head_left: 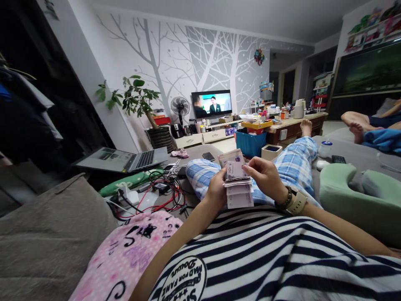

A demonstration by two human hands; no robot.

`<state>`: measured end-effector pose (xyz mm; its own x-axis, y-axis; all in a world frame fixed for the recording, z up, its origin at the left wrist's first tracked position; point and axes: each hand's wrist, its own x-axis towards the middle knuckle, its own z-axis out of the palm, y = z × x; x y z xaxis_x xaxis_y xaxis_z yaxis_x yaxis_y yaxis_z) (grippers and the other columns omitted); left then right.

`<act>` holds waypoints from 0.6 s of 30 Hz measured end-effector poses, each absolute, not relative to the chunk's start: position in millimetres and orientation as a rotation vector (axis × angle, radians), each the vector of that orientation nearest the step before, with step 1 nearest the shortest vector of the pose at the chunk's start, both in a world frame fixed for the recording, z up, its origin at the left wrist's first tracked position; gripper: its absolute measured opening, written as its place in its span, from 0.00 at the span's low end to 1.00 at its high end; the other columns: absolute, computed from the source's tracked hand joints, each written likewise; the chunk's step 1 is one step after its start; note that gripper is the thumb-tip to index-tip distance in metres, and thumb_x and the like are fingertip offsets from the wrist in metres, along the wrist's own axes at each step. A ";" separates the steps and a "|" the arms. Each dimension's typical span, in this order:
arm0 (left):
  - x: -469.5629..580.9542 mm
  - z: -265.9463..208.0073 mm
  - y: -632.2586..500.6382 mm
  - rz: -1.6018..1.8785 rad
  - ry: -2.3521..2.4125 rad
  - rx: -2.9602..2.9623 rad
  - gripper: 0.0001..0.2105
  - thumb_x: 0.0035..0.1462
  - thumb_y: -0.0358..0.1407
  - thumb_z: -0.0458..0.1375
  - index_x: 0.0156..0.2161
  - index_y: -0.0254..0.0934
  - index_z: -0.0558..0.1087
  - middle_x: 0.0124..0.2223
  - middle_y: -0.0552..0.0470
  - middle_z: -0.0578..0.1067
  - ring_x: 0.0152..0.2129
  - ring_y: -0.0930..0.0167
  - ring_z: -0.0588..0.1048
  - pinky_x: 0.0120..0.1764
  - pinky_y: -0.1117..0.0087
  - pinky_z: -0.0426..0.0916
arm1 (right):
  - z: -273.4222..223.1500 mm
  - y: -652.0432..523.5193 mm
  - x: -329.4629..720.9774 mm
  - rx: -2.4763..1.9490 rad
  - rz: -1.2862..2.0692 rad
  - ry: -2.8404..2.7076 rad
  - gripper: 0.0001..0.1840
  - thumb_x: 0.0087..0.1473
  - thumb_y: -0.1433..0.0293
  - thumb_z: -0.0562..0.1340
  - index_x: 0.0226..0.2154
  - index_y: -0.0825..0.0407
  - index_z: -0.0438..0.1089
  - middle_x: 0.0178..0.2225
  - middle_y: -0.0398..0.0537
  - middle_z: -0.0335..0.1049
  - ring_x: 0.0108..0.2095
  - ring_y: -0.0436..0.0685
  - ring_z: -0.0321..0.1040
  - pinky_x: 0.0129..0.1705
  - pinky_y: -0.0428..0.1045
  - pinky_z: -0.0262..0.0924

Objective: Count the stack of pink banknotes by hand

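Note:
A stack of purple-grey banknotes [239, 190] is fanned out above my lap, some notes folded down toward my striped shirt. My left hand [217, 184] grips the stack along its left side, thumb on top. At the upper right corner, my right hand [261, 173] pinches the edge of the top banknote between thumb and fingers. A watch with a pale strap [297, 202] and a dark bracelet are on my right wrist. Behind the notes are my legs in blue checked trousers [203, 175].
To the left are a laptop [128, 161], tangled cables [169, 190] and a pink blanket [134, 251]. A phone [208, 156] lies ahead. On the right are a green neck pillow [335, 188], a lidded jar [326, 149] and another person's legs [357, 125].

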<state>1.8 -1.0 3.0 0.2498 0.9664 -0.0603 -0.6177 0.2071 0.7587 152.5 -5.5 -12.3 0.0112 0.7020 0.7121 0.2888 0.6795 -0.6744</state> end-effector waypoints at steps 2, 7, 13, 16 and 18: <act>1.8 2.4 0.3 1.190 0.584 0.726 0.17 0.66 0.33 0.50 0.50 0.31 0.79 0.36 0.44 0.84 0.35 0.62 0.83 0.44 0.62 0.77 | -13.9 -6.6 152.8 -0.797 0.398 -1.598 0.16 0.57 0.59 0.64 0.24 0.50 0.65 0.20 0.39 0.59 0.23 0.50 0.53 0.26 0.48 0.48; 1.3 1.9 0.5 1.149 0.565 0.786 0.16 0.62 0.35 0.55 0.48 0.30 0.80 0.38 0.43 0.84 0.36 0.60 0.83 0.44 0.61 0.77 | -17.2 -6.7 153.1 -0.753 0.381 -1.641 0.16 0.59 0.59 0.64 0.26 0.51 0.67 0.21 0.40 0.60 0.24 0.50 0.53 0.26 0.48 0.49; 1.3 0.7 0.1 1.133 0.556 0.796 0.14 0.62 0.36 0.55 0.47 0.32 0.79 0.34 0.46 0.83 0.35 0.60 0.83 0.41 0.62 0.78 | -18.4 -5.3 153.1 -0.742 0.396 -1.659 0.15 0.60 0.57 0.63 0.31 0.51 0.72 0.22 0.40 0.62 0.24 0.51 0.56 0.27 0.47 0.52; 0.4 -1.6 2.7 1.133 0.559 0.792 0.14 0.61 0.38 0.57 0.46 0.32 0.80 0.33 0.46 0.83 0.33 0.60 0.83 0.38 0.62 0.78 | -18.4 -5.7 153.5 -0.753 0.412 -1.668 0.16 0.60 0.56 0.62 0.31 0.51 0.72 0.23 0.41 0.63 0.25 0.51 0.57 0.28 0.48 0.54; -0.2 -3.0 4.1 1.139 0.566 0.788 0.14 0.61 0.38 0.59 0.46 0.32 0.80 0.34 0.45 0.83 0.33 0.59 0.83 0.38 0.62 0.78 | -18.2 -6.5 153.8 -0.753 0.423 -1.672 0.16 0.60 0.55 0.62 0.31 0.50 0.72 0.24 0.42 0.65 0.25 0.52 0.58 0.29 0.48 0.55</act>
